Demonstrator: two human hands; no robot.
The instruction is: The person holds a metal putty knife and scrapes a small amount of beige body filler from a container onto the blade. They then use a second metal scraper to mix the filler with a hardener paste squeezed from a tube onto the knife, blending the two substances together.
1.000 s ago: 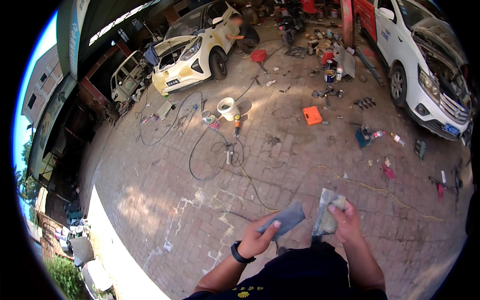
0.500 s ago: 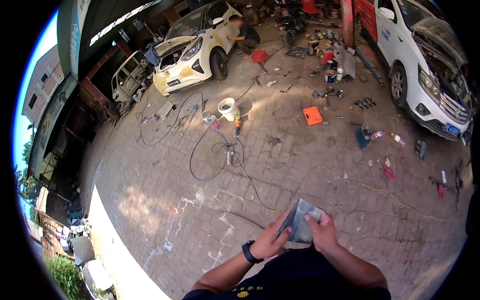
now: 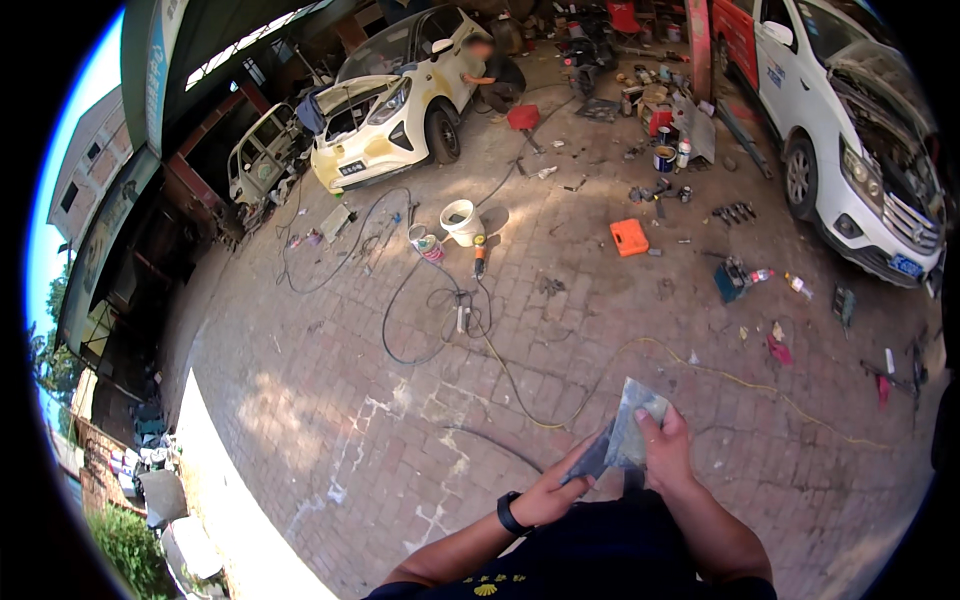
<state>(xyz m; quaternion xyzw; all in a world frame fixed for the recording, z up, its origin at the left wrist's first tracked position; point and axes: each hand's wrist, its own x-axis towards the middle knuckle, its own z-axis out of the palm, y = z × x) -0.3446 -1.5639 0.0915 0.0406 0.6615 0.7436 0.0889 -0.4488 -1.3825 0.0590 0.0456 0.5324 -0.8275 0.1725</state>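
Observation:
In front of my body, low in the view, both hands hold thin flat grey pieces. My left hand [image 3: 548,498], with a dark band on its wrist, is closed on a dark blue-grey flat piece [image 3: 597,457]. My right hand [image 3: 668,452] grips a lighter grey, smudged flat piece [image 3: 629,430], its thumb lying on the face. The lighter piece stands tilted up and touches or overlaps the darker one; I cannot tell whether they are joined. Their exact kind does not show.
A yellow hose [image 3: 720,372] and black cable cross the brick floor. Further off are a white bucket [image 3: 461,222], an orange power tool [image 3: 480,255] and an orange case [image 3: 629,237]. A patchy car [image 3: 385,135] has a crouching person beside it; a white vehicle [image 3: 850,170] stands right.
My right hand has moved slightly up and right, swinging the lighter piece away from the darker one. My left hand has shifted a little right and down, and the pieces now fan apart.

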